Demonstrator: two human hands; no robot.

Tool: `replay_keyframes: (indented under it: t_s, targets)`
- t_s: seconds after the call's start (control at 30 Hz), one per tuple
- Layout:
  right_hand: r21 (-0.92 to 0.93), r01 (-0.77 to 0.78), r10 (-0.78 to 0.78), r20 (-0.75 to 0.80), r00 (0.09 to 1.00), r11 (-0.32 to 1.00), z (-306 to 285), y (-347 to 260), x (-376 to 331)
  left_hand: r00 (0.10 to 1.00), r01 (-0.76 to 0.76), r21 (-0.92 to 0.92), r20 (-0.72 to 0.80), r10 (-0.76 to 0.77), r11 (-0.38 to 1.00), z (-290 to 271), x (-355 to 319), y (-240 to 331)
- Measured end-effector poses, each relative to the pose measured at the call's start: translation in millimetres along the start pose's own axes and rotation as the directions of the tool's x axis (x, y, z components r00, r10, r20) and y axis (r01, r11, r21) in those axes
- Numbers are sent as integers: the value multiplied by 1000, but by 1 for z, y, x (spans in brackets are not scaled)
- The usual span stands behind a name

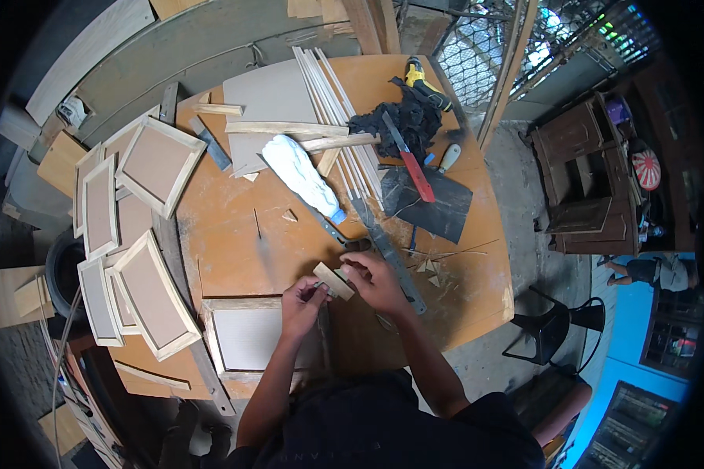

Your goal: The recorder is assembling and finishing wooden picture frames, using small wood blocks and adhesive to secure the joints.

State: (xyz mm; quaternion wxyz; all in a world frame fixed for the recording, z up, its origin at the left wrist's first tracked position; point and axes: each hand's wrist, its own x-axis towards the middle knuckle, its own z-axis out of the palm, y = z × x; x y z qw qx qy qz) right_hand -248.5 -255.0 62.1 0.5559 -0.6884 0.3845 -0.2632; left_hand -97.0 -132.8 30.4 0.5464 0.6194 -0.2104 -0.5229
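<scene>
A small pale wooden block [332, 280] is held between my two hands, just above the front part of the table. My left hand [299, 308] is closed at the block's lower left end, with a small greyish piece at its fingertips that I cannot make out. At the block's right side, my right hand [374, 283] pinches it with bent fingers, and a bit of green shows there. Under my left forearm lies a wooden frame [242, 336] with a light panel. A handsaw [403, 277] rests just beyond my right hand.
On the orange-brown table [227, 234] lie a white glue bottle [297, 168], thin wooden strips [340, 117], a red-handled saw [418, 176], black cloth [407, 117] and a yellow drill [418, 74]. Several framed panels [156, 293] overlap at left. A black chair [551, 328] stands at right.
</scene>
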Motion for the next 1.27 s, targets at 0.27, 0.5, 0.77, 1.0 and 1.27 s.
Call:
replay_keyframes:
  t_s: [0.27,0.5,0.77,1.0,1.27]
  targets:
    - [-182,68,-98,-161,982,981,-8,-11,93,965,32,596,-228,130,802,0,2,42]
    - [-305,123,-146,-55,988,944,5,-29,129,961,-3,507,-236,142,862,-7,-6,40]
    - [-209,89,-69,101,992,974,20,-27,5,952,-111,360,-229,203,926,-9,-32,22]
    - [-42,0,5,126,992,999,19,-43,-49,969,-175,216,-137,207,961,-1,-65,31]
    - [87,-74,57,190,980,993,20,-56,-89,995,-33,-260,81,56,965,-15,-117,34]
